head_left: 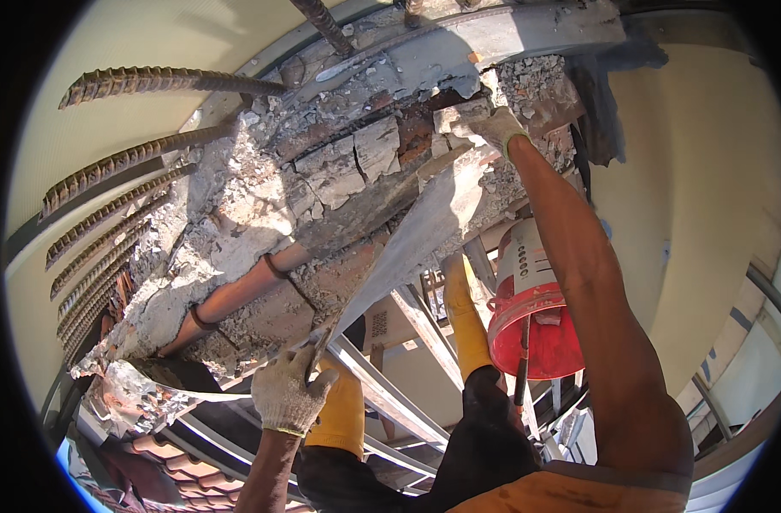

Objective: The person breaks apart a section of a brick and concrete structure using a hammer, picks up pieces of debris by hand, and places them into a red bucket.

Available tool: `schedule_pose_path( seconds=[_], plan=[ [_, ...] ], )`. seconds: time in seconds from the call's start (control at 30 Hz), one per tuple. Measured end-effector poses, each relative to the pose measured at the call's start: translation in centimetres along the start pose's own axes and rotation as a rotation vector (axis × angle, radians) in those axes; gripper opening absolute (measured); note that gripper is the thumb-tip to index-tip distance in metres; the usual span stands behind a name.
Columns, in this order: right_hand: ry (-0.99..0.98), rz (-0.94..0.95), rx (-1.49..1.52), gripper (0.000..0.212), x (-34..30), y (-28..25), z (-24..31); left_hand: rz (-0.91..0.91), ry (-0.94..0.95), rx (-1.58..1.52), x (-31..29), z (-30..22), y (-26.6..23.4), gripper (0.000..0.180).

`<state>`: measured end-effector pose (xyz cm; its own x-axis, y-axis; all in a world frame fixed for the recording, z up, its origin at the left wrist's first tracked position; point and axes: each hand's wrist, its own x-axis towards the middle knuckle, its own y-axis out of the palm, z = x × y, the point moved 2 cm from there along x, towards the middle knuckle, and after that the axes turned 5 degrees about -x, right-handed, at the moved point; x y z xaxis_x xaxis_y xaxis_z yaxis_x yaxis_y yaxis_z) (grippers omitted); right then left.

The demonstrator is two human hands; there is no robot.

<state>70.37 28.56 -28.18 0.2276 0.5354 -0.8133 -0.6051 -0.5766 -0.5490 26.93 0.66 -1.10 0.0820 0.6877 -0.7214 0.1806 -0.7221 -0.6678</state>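
My left hand [292, 395], in a pale knitted glove, is closed round the near, narrow end of a long, thin grey sheet [416, 231]. The sheet slants up and away, widening toward the broken concrete beam [330, 175]. At the beam's far right, my right hand [498, 130] reaches out in a similar glove, fingers curled at a pale concrete chunk [457, 115] and close to the sheet's upper end. Glare and shade hide what those fingers grip. Cracked concrete pieces and a reddish-brown steel bar [245, 295] with thin ties show along the beam.
Bent ribbed rebars [134, 162] stick out at the left. A red bucket [540, 329] hangs or stands right of my yellow boots [469, 329], a rod-like tool [522, 368] against it. Below are metal rails [390, 398] with gaps and roof tiles [185, 470].
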Motion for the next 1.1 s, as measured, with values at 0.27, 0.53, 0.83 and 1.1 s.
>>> schedule_pose_path(
  seconds=[0.27, 0.53, 0.83, 1.1],
  plan=[
    [-0.297, -0.204, 0.252, 0.065, -20.2, -6.9, -4.0, 0.005, 0.012, 0.013, 2.4, -0.5, 0.0, 0.037],
    [0.287, 0.103, 0.159, 0.064, -41.1, -2.0, -26.3, 0.047, 0.063, 0.012, 2.2, -2.4, -2.6, 0.035],
    [0.399, 0.133, 0.047, 0.078, -38.6, 20.4, -35.6, 0.033, 0.058, 0.015, 1.2, -0.4, -1.9, 0.038],
    [0.350, 0.204, 0.025, 0.043, -45.7, 16.4, -38.6, -0.016, 0.068, 0.000, 2.8, 0.7, -1.2, 0.036]
  ],
)
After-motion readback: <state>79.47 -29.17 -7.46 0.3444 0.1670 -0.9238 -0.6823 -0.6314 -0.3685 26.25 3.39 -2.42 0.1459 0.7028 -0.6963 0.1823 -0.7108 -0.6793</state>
